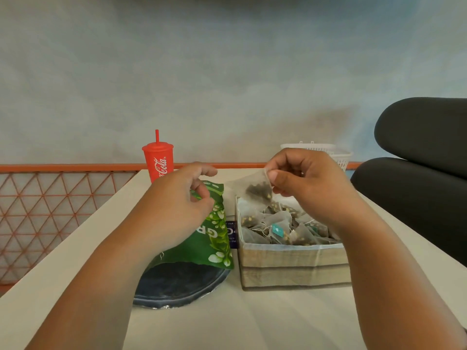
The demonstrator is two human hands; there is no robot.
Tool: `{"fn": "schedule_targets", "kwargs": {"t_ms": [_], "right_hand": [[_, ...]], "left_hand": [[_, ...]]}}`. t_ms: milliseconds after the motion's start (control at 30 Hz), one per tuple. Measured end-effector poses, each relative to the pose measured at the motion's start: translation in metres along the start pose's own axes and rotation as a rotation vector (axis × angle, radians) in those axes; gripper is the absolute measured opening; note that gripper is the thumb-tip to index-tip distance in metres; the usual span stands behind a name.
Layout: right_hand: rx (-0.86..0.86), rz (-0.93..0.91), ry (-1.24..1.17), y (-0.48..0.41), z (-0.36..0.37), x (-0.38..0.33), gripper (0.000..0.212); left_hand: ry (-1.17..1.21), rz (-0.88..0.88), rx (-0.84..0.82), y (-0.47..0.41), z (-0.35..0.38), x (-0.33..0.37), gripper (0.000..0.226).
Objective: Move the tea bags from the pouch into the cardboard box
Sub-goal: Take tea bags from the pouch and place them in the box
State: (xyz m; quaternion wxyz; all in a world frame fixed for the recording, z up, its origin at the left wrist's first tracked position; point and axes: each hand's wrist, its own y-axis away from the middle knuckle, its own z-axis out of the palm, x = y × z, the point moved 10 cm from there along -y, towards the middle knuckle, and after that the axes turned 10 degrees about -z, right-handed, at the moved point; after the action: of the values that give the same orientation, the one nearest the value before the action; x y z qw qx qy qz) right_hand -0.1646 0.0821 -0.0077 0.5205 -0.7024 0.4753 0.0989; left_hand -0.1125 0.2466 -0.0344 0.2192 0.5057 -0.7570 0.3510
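Grey wall (pixel 227 72) fills everything behind a white table (pixel 252 324), whose left edge runs alongside an orange mesh railing (pixel 50 210). A black chair (pixel 424 173) crowds the right edge. The near part of the tabletop, between the person's forearms, lies bare.

A cardboard box (pixel 293 266) sits right of centre, open on top and heaped with tea bags (pixel 280 228). Just beside it on the left a green pouch (pixel 209 246) stands on its dark base, leaning away from the person, with a narrow gap between the two.

The left hand (pixel 177 198) is curled over the pouch's upper edge, thumb and fingers gripping the foil near its mouth. The right hand (pixel 308 178) hovers above the box's far side, thumb and forefinger pinching the top of one tea bag (pixel 257 188), which hangs over the box's far left corner, clear of the heap below.

A red cup (pixel 158 162) with a straw stands at the table's far edge behind the left hand. A white basket (pixel 338 155) peeks out behind the right.
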Motion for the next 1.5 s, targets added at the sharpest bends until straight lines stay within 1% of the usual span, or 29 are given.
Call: {"fn": "schedule_targets", "kwargs": {"t_ms": [67, 133, 200, 233, 300, 367, 433, 500, 600, 667, 733, 767, 867, 967, 1067, 1167, 1233, 1300, 1400, 1500], "right_hand": [[0.002, 0.016, 0.155, 0.000, -0.012, 0.008, 0.018], [-0.053, 0.042, 0.360, 0.001, -0.021, 0.019, 0.020], [-0.085, 0.073, 0.534, 0.002, -0.031, 0.032, 0.023], [-0.087, 0.094, 0.584, 0.003, -0.037, 0.039, 0.023], [-0.122, 0.147, 0.645, 0.007, -0.045, 0.054, 0.022], [-0.208, 0.221, 0.670, 0.012, -0.046, 0.070, 0.024], [-0.277, 0.290, 0.657, 0.018, -0.045, 0.082, 0.025], [-0.319, 0.321, 0.644, 0.021, -0.042, 0.088, 0.025], [-0.386, 0.331, 0.627, 0.023, -0.034, 0.093, 0.019], [-0.429, 0.349, 0.625, 0.027, -0.029, 0.097, 0.014], [-0.429, 0.346, 0.641, 0.026, -0.026, 0.100, 0.011], [-0.414, 0.336, 0.647, 0.024, -0.026, 0.099, 0.012], [-0.383, 0.290, 0.637, 0.019, -0.019, 0.091, 0.023], [-0.374, 0.199, 0.604, 0.012, -0.005, 0.075, 0.024], [-0.348, 0.113, 0.473, 0.007, 0.012, 0.051, 0.019], [-0.307, 0.020, 0.278, 0.004, 0.029, 0.018, 0.020], [-0.318, -0.046, 0.196, 0.005, 0.043, -0.003, 0.018], [-0.380, -0.094, 0.210, 0.008, 0.058, -0.014, 0.019], [-0.471, -0.109, 0.354, 0.012, 0.075, -0.012, 0.029], [-0.475, -0.111, 0.448, 0.010, 0.076, -0.009, 0.040]], "left_hand": [[-0.228, -0.026, -0.102, -0.002, 0.013, -0.010, 0.050], [-0.415, -0.043, -0.251, 0.000, 0.030, -0.023, 0.065], [-0.508, -0.094, -0.371, 0.003, 0.041, -0.037, 0.080], [-0.535, -0.124, -0.412, 0.005, 0.045, -0.043, 0.087], [-0.576, -0.179, -0.466, 0.006, 0.051, -0.054, 0.102], [-0.660, -0.219, -0.500, 0.008, 0.056, -0.064, 0.112], [-0.755, -0.246, -0.520, 0.009, 0.060, -0.073, 0.117], [-0.803, -0.265, -0.524, 0.009, 0.062, -0.077, 0.117], [-0.790, -0.259, -0.489, 0.006, 0.062, -0.078, 0.110], [-0.744, -0.218, -0.435, 0.002, 0.059, -0.073, 0.098], [-0.694, -0.153, -0.354, -0.002, 0.053, -0.064, 0.086], [-0.672, -0.123, -0.310, -0.003, 0.048, -0.059, 0.083], [-0.631, -0.049, -0.174, -0.005, 0.034, -0.044, 0.075], [-0.572, 0.019, -0.018, -0.007, 0.016, -0.025, 0.067], [-0.461, 0.076, 0.109, -0.008, -0.001, -0.011, 0.056], [-0.339, 0.143, 0.215, -0.005, -0.015, -0.001, 0.043], [-0.303, 0.174, 0.271, -0.002, -0.022, 0.004, 0.037], [-0.257, 0.203, 0.293, 0.000, -0.026, 0.009, 0.033], [-0.193, 0.194, 0.299, 0.002, -0.032, 0.012, 0.028], [-0.150, 0.155, 0.293, 0.004, -0.035, 0.011, 0.026]]}}
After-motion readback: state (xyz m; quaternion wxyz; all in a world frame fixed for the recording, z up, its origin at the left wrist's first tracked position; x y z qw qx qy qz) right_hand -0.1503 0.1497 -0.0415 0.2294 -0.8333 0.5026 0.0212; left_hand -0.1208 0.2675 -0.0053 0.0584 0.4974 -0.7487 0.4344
